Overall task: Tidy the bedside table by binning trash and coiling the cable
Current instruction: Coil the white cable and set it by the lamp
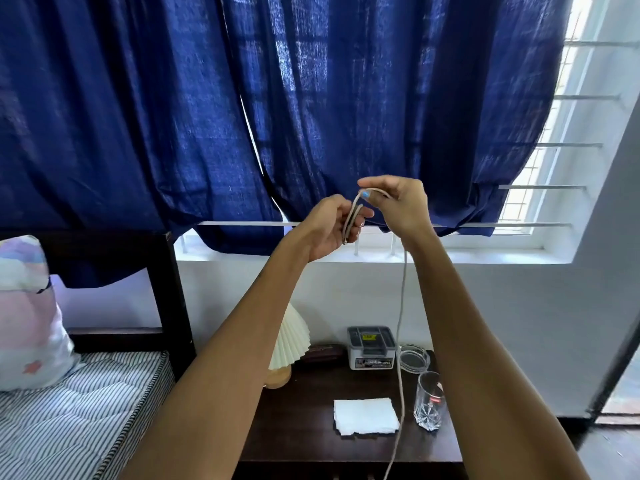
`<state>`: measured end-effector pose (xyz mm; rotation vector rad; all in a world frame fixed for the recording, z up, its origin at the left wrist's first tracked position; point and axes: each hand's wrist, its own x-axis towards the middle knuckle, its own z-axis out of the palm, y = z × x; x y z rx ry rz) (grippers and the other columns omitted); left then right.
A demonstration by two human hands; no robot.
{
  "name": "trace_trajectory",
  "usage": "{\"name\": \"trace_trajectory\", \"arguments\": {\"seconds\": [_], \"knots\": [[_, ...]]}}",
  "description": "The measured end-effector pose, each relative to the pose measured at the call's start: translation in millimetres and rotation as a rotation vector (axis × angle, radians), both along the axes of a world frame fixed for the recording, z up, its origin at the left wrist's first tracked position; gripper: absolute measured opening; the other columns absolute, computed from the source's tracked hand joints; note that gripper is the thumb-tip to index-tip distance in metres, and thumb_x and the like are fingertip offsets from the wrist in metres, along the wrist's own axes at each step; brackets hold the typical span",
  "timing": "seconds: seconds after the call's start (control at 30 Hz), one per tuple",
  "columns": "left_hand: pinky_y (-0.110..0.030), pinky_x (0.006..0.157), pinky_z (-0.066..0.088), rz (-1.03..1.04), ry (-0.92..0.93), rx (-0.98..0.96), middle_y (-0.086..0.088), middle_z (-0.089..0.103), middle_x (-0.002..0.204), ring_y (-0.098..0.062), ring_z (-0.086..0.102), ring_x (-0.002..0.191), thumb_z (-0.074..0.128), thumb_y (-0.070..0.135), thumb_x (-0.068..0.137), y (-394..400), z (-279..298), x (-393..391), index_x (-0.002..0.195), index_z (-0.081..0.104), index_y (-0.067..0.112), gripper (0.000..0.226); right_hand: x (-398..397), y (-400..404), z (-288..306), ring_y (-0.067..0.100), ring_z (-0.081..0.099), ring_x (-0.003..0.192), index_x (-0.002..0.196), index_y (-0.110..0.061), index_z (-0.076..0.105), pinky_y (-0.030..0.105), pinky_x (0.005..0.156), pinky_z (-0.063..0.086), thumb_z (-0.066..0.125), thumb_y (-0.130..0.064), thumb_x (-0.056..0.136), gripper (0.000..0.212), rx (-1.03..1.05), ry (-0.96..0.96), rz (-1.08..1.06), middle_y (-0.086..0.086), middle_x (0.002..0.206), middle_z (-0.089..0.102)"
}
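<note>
Both hands are raised high in front of the blue curtain. My left hand (pixel 330 226) grips a small loop of the beige cable (pixel 401 306), with a couple of turns showing between its fingers. My right hand (pixel 398 206) pinches the same cable just above the loop and guides a strand over it. The rest of the cable hangs straight down from my right hand, passes over the dark bedside table (pixel 304 431) and runs off the bottom of the view. A folded white tissue (pixel 365 415) lies flat on the table.
On the table stand a pleated white lamp (pixel 289 341), a dark case (pixel 325 353), a grey lidded box (pixel 371 348), a glass ashtray (pixel 414 360) and a cut glass tumbler (pixel 429 403). A bed with a striped sheet (pixel 79 410) and a pillow (pixel 27 317) lies to the left.
</note>
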<state>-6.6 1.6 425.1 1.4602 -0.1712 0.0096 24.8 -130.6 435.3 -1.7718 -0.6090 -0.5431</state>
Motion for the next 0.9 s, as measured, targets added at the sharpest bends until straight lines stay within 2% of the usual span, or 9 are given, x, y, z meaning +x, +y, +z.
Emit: {"name": "trace_trajectory", "arguments": {"seconds": [0.07, 0.13, 0.3, 0.47, 0.53, 0.67, 0.73, 0.8, 0.9], "knots": [[-0.021, 0.060, 0.041, -0.032, -0.027, 0.021, -0.003, 0.051, 0.070, -0.010, 0.045, 0.061, 0.028, 0.013, 0.093, 2, 1, -4, 0.103, 0.062, -0.004, 0.039, 5, -3, -10, -0.003, 0.062, 0.057, 0.094, -0.012, 0.072, 0.009, 0.050, 0.044, 0.070, -0.012, 0.082, 0.013, 0.161, 0.109, 0.062, -0.007, 0.071, 0.071], [-0.020, 0.059, 0.044, -0.040, -0.055, 0.003, -0.002, 0.054, 0.070, -0.009, 0.048, 0.061, 0.031, 0.011, 0.093, 2, 3, -6, 0.105, 0.062, -0.004, 0.036, 10, -5, -20, -0.004, 0.058, 0.050, 0.089, -0.014, 0.071, 0.012, 0.050, 0.043, 0.072, -0.015, 0.081, 0.008, 0.273, 0.221, 0.117, -0.014, 0.060, 0.068], [-0.018, 0.060, 0.045, -0.116, -0.024, 0.024, -0.002, 0.055, 0.070, -0.007, 0.049, 0.061, 0.034, 0.002, 0.095, 2, 0, -6, 0.105, 0.062, -0.004, 0.030, 12, -4, -42, 0.007, 0.050, 0.062, 0.087, -0.024, 0.072, 0.020, 0.060, 0.039, 0.067, -0.020, 0.085, 0.007, 0.351, 0.366, 0.198, -0.010, 0.071, 0.067], [-0.017, 0.057, 0.051, -0.087, 0.006, -0.136, -0.006, 0.057, 0.076, -0.006, 0.057, 0.056, 0.037, 0.001, 0.097, -6, -5, 2, 0.095, 0.061, -0.004, 0.025, 9, 3, -62, 0.009, 0.047, 0.057, 0.085, -0.020, 0.069, 0.018, 0.051, 0.038, 0.059, -0.019, 0.090, 0.011, 0.368, 0.509, 0.154, -0.006, 0.071, 0.067], [-0.018, 0.059, 0.053, -0.010, 0.028, -0.272, -0.008, 0.057, 0.078, -0.008, 0.058, 0.060, 0.038, -0.001, 0.096, -12, -9, 9, 0.091, 0.059, -0.004, 0.022, 6, 11, -70, 0.011, 0.046, 0.052, 0.092, -0.016, 0.067, 0.018, 0.045, 0.037, 0.052, -0.016, 0.094, 0.015, 0.290, 0.544, 0.121, 0.000, 0.071, 0.064], [-0.022, 0.066, 0.049, 0.103, 0.072, -0.419, -0.007, 0.056, 0.077, -0.011, 0.052, 0.068, 0.037, -0.001, 0.097, -14, -17, 23, 0.087, 0.057, -0.002, 0.022, -5, 24, -70, 0.014, 0.054, 0.047, 0.102, -0.008, 0.064, 0.020, 0.038, 0.047, 0.046, -0.021, 0.097, 0.023, -0.068, 0.537, 0.028, 0.010, 0.072, 0.067], [-0.022, 0.064, 0.047, 0.175, 0.076, -0.414, -0.006, 0.055, 0.075, -0.011, 0.051, 0.066, 0.037, -0.001, 0.097, -14, -19, 27, 0.082, 0.056, 0.000, 0.024, -6, 27, -61, 0.017, 0.058, 0.046, 0.095, -0.003, 0.061, 0.023, 0.043, 0.053, 0.045, -0.011, 0.092, 0.018, -0.226, 0.544, -0.066, 0.016, 0.074, 0.069], [-0.019, 0.060, 0.048, 0.284, 0.070, -0.385, -0.006, 0.056, 0.070, -0.010, 0.051, 0.062, 0.039, -0.001, 0.097, -13, -16, 31, 0.078, 0.055, 0.001, 0.026, -7, 30, -50, 0.022, 0.062, 0.048, 0.084, -0.005, 0.052, 0.027, 0.051, 0.056, 0.045, -0.002, 0.086, 0.008, -0.332, 0.561, -0.111, 0.015, 0.066, 0.066], [-0.019, 0.057, 0.047, 0.441, 0.054, -0.331, -0.004, 0.055, 0.064, -0.010, 0.049, 0.056, 0.040, 0.000, 0.096, -7, -8, 38, 0.072, 0.053, 0.003, 0.028, -11, 32, -33, 0.021, 0.062, 0.049, 0.073, -0.009, 0.046, 0.029, 0.049, 0.055, 0.055, 0.000, 0.083, 0.016, -0.396, 0.532, -0.113, 0.012, 0.059, 0.061]]}}
